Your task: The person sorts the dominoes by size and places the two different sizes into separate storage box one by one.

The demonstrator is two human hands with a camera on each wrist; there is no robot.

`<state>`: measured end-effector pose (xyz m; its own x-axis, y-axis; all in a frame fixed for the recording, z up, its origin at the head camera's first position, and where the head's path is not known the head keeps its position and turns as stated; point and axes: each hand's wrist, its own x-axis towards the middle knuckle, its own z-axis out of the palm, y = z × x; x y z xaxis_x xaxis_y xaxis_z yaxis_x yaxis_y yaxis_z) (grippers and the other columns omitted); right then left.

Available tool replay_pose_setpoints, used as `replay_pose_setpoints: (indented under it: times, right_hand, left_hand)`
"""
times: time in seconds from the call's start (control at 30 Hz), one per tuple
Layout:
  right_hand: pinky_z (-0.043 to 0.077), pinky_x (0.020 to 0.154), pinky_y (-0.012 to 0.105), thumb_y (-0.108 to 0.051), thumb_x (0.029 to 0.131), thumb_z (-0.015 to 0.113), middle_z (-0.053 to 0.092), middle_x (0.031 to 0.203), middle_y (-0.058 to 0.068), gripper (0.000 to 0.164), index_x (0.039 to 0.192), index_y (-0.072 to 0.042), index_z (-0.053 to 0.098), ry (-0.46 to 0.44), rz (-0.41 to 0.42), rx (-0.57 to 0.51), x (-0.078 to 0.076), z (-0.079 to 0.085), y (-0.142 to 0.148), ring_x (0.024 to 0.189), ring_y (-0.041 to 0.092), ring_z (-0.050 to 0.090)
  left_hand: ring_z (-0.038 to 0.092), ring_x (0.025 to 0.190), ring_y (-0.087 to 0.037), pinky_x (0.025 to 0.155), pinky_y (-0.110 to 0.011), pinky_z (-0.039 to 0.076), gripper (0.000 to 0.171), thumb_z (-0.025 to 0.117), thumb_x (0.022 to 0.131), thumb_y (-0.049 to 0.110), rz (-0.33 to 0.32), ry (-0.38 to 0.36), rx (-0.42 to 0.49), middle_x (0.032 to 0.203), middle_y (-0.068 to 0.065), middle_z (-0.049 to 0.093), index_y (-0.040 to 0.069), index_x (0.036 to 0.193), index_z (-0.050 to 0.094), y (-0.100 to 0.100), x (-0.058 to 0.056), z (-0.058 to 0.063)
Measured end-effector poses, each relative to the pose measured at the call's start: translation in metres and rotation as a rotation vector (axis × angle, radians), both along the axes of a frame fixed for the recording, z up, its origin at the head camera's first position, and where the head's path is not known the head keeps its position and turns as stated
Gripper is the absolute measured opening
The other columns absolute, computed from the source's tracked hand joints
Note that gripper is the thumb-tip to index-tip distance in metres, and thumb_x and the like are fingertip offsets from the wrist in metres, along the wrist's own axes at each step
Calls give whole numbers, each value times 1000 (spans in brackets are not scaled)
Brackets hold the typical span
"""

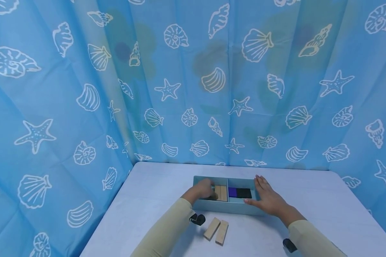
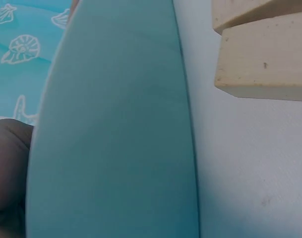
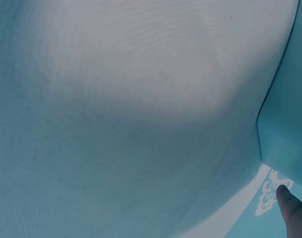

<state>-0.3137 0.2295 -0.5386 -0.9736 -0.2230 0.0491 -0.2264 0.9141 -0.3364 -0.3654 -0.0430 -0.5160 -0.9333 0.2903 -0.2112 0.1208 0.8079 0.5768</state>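
A teal box [image 1: 228, 207] with a divider stands on the table. My left hand [image 1: 204, 188] reaches down into its left compartment, beside wooden blocks [image 1: 223, 193] lying side by side. The fingertips are hidden, so whether they grip a block cannot be told; the left wrist view shows only part of the hand behind the box wall [image 2: 113, 129]. My right hand [image 1: 270, 200] rests at the box's right end with fingers extended and thumb spread along the front rim. The right compartment holds a purple piece [image 1: 232, 192] and a black piece [image 1: 243, 193].
Two wooden blocks [image 1: 212, 228] [image 1: 222, 232] lie on the white table [image 1: 154, 200] in front of the box, close to the left forearm. A blue curtain [image 1: 186, 89] with shell prints hangs behind the table and along its left side.
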Motion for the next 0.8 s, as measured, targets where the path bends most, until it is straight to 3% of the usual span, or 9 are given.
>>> replay_pose_setpoints:
  times: [0.27,0.47,0.8]
  right_hand:
    - [15,110,63,-81,79,49,8,159,25,119,152,6,14,0,4,1,-1,-1,1,144,43,5]
    - [15,111,62,-81,79,48,7,159,25,119,152,6,13,-1,4,0,-2,-1,2,144,43,5]
    - [14,110,64,-81,78,49,8,159,25,119,153,5,14,-6,-2,-13,-1,-1,1,145,43,3]
  left_hand:
    - [63,92,-19,83,-40,53,48,71,90,17,-43,-5,64,105,-5,66,5,134,56,-9,6,10]
    - [66,74,-16,70,-33,57,52,68,91,8,-30,-79,183,85,-4,64,3,140,49,-11,13,24]
    - [66,71,-17,66,-31,57,49,66,90,1,-103,-82,274,83,-5,62,0,137,52,-12,22,41]
